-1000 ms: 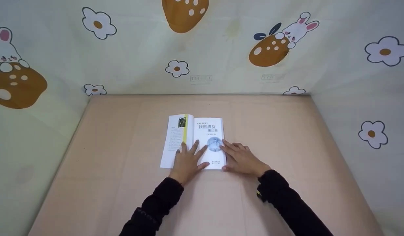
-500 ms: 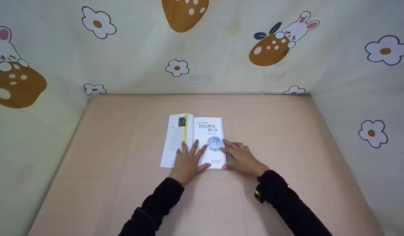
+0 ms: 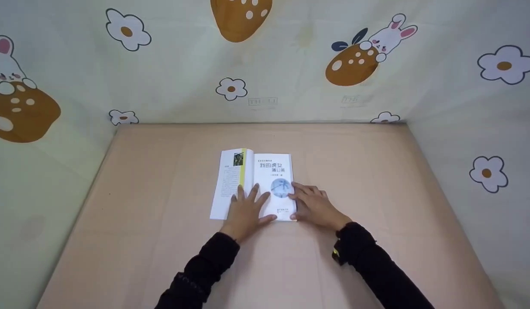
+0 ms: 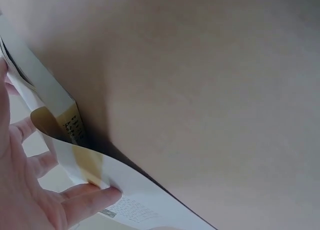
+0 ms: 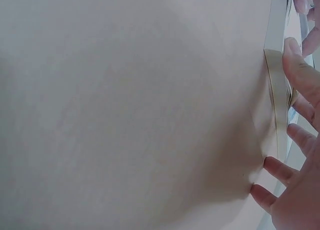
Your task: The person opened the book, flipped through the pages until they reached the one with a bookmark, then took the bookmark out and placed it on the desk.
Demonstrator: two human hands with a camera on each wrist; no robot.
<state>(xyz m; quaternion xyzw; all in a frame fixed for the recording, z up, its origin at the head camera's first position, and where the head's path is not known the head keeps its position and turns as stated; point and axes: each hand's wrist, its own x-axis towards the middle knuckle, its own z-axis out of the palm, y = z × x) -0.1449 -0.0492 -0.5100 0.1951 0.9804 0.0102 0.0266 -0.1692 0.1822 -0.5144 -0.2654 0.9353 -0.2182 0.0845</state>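
Head view: the book lies spread on the table, long axis running away from me, title upright to me; white pages, yellow strip, bluish circle. My left hand presses it, fingers splayed. Left wrist: its cover bows. Right wrist: my right hand, fingers loosely extended, touches its edge.

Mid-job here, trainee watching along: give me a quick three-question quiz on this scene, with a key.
1. True or false: the left hand rests on the open book with its fingers spread.
2. What colour is the strip on the book's left side? A: red. B: yellow. C: green.
3. Fill in, from the head view: the right hand touches the book at its ____ edge.

Key: 1 true; 2 B; 3 right.
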